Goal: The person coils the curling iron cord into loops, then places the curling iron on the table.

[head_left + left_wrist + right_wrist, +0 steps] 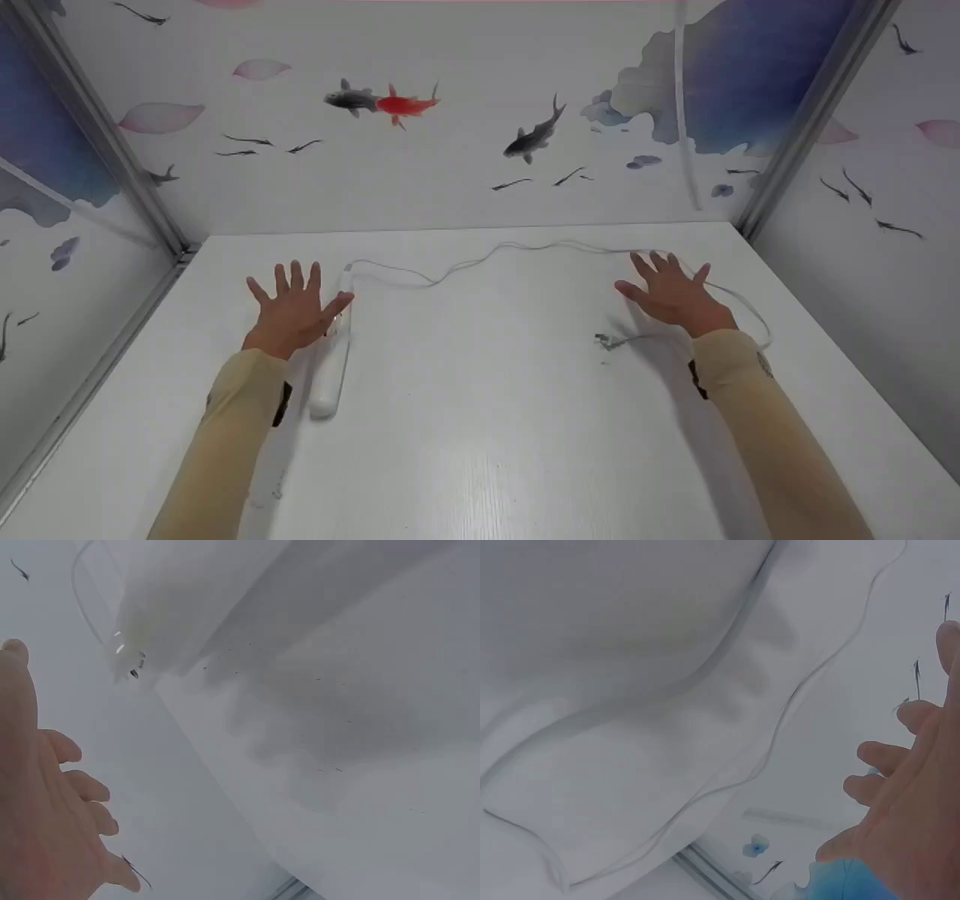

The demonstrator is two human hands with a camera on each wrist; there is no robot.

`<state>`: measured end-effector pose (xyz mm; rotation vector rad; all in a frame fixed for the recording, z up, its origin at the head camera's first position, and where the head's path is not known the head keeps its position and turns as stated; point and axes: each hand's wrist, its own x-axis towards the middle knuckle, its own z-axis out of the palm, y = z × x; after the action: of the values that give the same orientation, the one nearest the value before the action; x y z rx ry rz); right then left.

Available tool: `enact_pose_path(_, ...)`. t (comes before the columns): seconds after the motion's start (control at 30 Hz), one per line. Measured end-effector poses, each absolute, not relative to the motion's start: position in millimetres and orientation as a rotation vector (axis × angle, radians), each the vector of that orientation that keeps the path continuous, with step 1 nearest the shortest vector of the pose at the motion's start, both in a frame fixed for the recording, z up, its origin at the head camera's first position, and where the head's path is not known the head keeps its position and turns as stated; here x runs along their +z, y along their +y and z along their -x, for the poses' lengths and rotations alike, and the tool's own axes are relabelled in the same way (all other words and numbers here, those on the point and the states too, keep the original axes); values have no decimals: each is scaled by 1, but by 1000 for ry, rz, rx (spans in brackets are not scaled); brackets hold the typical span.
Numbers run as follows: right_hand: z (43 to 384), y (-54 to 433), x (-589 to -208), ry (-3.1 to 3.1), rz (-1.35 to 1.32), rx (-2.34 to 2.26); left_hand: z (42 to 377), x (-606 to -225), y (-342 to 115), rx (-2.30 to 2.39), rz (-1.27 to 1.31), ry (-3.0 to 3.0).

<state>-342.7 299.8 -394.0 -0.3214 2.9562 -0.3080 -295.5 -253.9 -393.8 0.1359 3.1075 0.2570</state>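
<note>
My left hand (294, 310) lies flat on the white table (480, 420), fingers spread; its thumb reaches to a white stick-shaped device (332, 352) lying just to its right. A thin white cable (480, 259) runs from the device's far end across the table. It passes by my right hand (670, 292) and loops back to a small metal plug (606, 342). The right hand rests flat with fingers spread and holds nothing. The left wrist view shows the left hand (45, 825) with fingers straight and the device's end (131, 637). In the right wrist view the right hand (907, 802) is beside the cable (780, 727).
Walls papered with fish and petals enclose the table on the left (45, 247), back (465, 142) and right (862, 217). Metal strips (795, 135) run down the back corners. A thin clear strand (684, 105) hangs in front of the back wall at the right.
</note>
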Motion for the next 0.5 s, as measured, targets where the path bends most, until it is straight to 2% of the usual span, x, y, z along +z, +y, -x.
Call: enact_pose_path(0.5,319,289,-405,2759,379,-883,266,-410,-259,509,80,2984)
